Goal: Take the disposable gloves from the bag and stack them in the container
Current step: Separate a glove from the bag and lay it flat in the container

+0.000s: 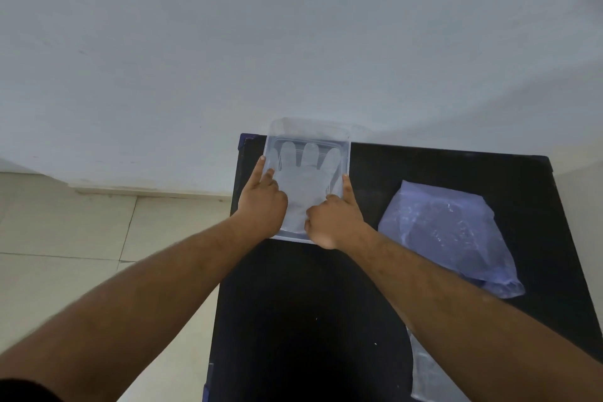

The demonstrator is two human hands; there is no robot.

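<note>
A clear rectangular container (pixel 346 144) sits at the far edge of the black table (pixel 300 303). A translucent white disposable glove (pixel 306 176) lies flat inside it, fingers pointing away from me. My left hand (pixel 262 199) rests on the glove's left side, index finger stretched along the container's left wall. My right hand (pixel 337 215) presses on the glove's cuff area, index finger along the right wall. A bluish clear plastic bag (pixel 447 232) lies to the right of the container, crumpled.
A second clear plastic sheet (pixel 427 372) lies at the table's near right, partly under my right forearm. A white wall stands directly behind the table. Tiled floor is to the left, beyond the table's left edge.
</note>
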